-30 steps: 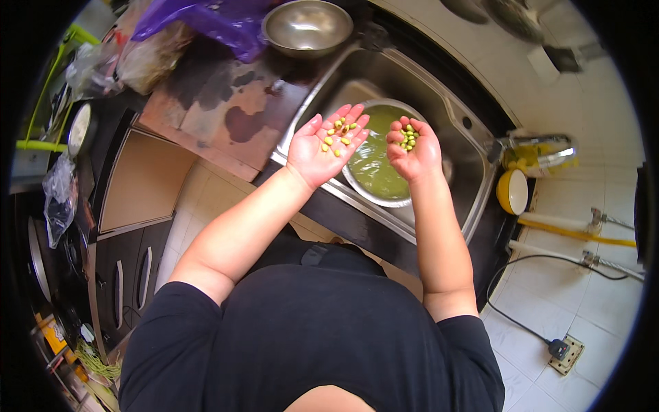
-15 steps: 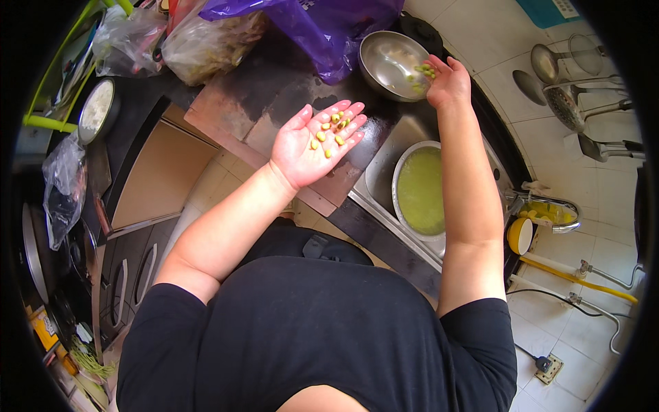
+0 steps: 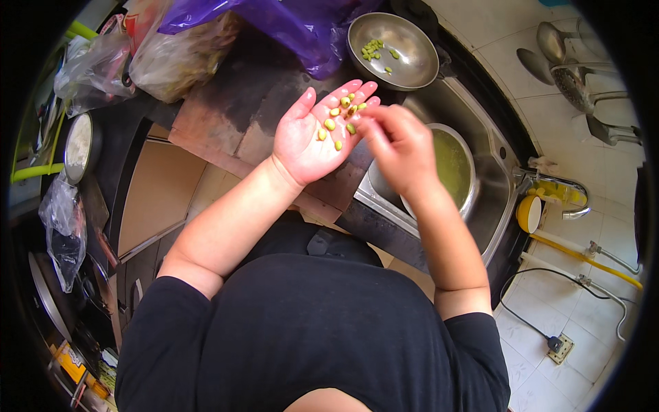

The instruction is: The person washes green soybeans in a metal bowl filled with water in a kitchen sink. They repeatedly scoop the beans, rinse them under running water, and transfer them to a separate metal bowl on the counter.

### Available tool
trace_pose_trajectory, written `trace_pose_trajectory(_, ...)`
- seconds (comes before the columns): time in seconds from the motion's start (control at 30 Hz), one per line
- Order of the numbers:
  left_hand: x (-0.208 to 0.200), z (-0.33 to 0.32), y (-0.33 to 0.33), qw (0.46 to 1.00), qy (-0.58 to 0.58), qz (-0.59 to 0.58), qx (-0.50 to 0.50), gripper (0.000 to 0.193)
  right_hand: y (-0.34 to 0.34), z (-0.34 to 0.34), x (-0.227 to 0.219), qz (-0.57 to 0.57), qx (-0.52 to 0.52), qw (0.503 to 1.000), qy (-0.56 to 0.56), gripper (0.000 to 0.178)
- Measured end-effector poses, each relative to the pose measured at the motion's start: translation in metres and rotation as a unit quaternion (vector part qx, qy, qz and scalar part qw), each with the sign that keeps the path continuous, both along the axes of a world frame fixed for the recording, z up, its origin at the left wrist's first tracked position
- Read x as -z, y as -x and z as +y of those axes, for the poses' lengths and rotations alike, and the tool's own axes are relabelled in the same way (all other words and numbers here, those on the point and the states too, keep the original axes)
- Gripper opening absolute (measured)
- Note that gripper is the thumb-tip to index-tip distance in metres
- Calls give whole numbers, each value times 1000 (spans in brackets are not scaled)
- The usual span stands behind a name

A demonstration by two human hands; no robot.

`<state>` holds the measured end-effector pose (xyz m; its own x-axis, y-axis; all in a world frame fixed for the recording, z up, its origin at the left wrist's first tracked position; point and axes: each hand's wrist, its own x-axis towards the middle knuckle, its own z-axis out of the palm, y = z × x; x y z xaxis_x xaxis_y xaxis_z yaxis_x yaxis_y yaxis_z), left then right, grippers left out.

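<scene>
My left hand (image 3: 309, 141) is held palm up over the counter, fingers stretched out. Several shelled green soybeans (image 3: 330, 124) lie on its palm and fingers, some with brown marks. Close to its fingertips is my right hand (image 3: 401, 147), its fingers bent toward the beans and blurred by motion; whether they pinch one I cannot tell. Beyond the hands a metal bowl (image 3: 415, 65) contains a small group of green beans (image 3: 373, 49). Partly behind my right hand, a round basin of greenish water (image 3: 452, 165) stands in the metal sink (image 3: 495, 209).
A purple plastic bag (image 3: 295, 34) and clear bags (image 3: 182, 62) lie along the far counter. At left stands a bowl with white contents (image 3: 79, 144). Right of the sink are a faucet (image 3: 570, 192) and a yellow bowl (image 3: 529, 213); ladles (image 3: 551, 42) hang on the tiled wall.
My right hand has let beans drop into the metal bowl, where they now lie, and has come back beside my left palm. The left hand stays palm up with beans.
</scene>
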<state>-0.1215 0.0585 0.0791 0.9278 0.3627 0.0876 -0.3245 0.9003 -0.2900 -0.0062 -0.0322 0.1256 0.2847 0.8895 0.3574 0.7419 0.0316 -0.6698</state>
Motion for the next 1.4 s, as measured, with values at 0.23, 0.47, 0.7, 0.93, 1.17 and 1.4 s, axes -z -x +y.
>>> trace_pose_trajectory(0.23,6,-3,-11,998,-13,55,-10,50,4,-3,23,119,45,992,20,8)
trace_pose_trajectory(0.47,11,-8,-14,994,-66,87,-29,56,5,4,14,245,-16,963,108,11)
trace_pose_trajectory(0.7,17,-8,-11,991,-86,99,-31,55,9,9,17,58,-40,990,123,12)
trace_pose_trajectory(0.93,23,0,-6,999,13,38,-1,51,-7,3,3,716,-15,694,69,6)
trace_pose_trajectory(1.17,13,0,-10,990,-58,116,-48,54,18,-1,9,236,-12,949,209,9)
trace_pose_trajectory(1.4,15,-1,-11,988,-65,134,-49,55,12,4,20,412,-15,900,142,8)
